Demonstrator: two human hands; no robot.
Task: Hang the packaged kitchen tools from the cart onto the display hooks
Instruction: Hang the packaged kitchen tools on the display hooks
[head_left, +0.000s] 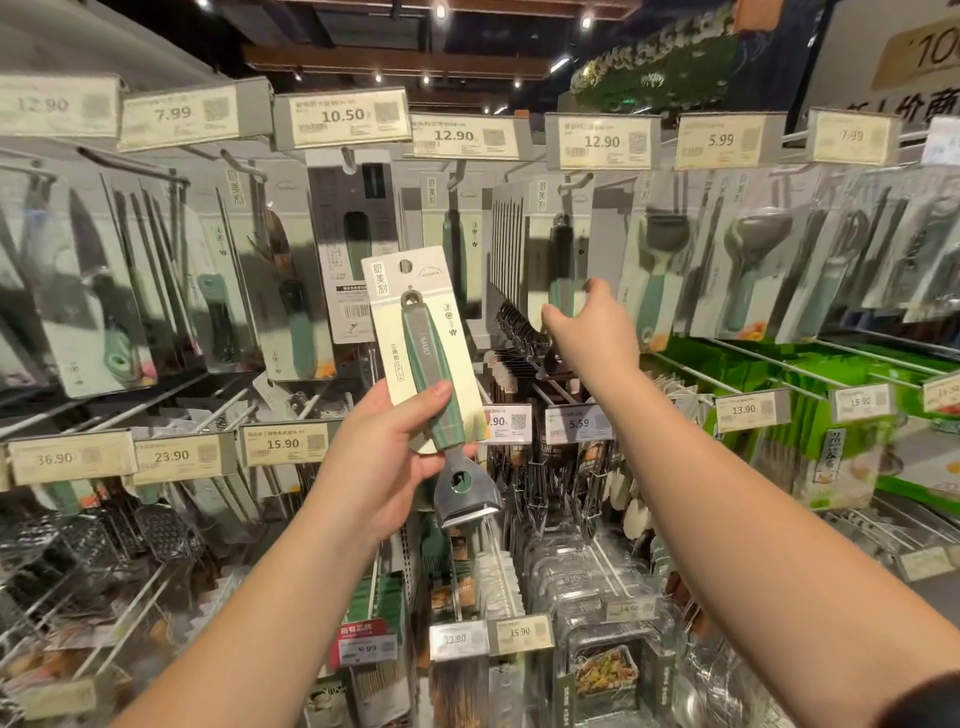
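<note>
Gripping the carded peeler (434, 364) near-upright, left hand (387, 452), blade down.

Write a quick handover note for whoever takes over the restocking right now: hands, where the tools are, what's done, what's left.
Left hand: grips a carded green-handled peeler, raised in front of the display, not yet on a hook.
Right hand: reaches up to the packs hanging under the 12.90 tag, touching the front pack.
Done: hooks on the top row already carry packaged tools.
Left: hang the held peeler on its hook. The cart is out of view.
</note>
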